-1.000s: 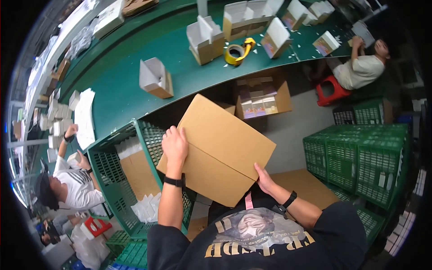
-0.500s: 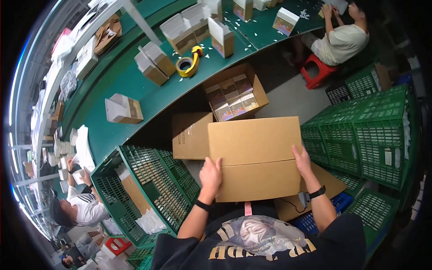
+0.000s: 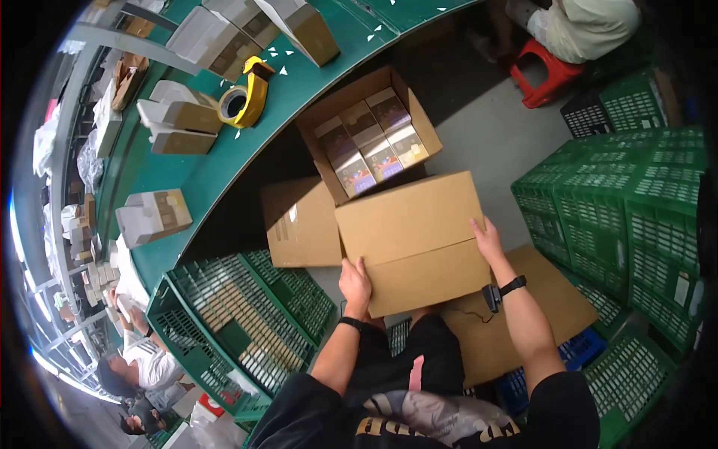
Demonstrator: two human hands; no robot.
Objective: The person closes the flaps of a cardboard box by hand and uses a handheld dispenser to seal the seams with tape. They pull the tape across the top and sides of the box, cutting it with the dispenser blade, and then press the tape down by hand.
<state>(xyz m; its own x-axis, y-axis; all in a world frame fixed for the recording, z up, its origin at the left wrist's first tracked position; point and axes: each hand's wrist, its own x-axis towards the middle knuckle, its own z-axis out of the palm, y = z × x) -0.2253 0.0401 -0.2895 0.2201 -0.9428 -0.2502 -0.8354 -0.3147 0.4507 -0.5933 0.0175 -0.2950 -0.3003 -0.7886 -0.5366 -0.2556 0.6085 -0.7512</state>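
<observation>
A closed brown cardboard box point(image 3: 419, 239) is held in front of me, its seam running across the upper face. My left hand point(image 3: 356, 283) grips its left edge, thumb on top. On the opposite edge my right hand point(image 3: 488, 239) is closed in the same way, with its thumb on the top. The fingers under the box are hidden. Just beyond it stands an open carton point(image 3: 430, 138) filled with several small printed boxes point(image 3: 375, 142). To the left of my box sits another brown carton point(image 3: 303, 224), partly in shadow.
A green worktable point(image 3: 224, 161) carries a yellow tape dispenser point(image 3: 250, 97) and several small open boxes point(image 3: 179, 116). Green crates point(image 3: 232, 314) stand at left, more stacked crates point(image 3: 598, 209) at right. A co-worker sits on a red stool point(image 3: 542, 75); others work at far left.
The box has moved away from my body, toward the open carton, and turned slightly counterclockwise. Both hands keep their hold. My view has shifted, with the table's things now farther left.
</observation>
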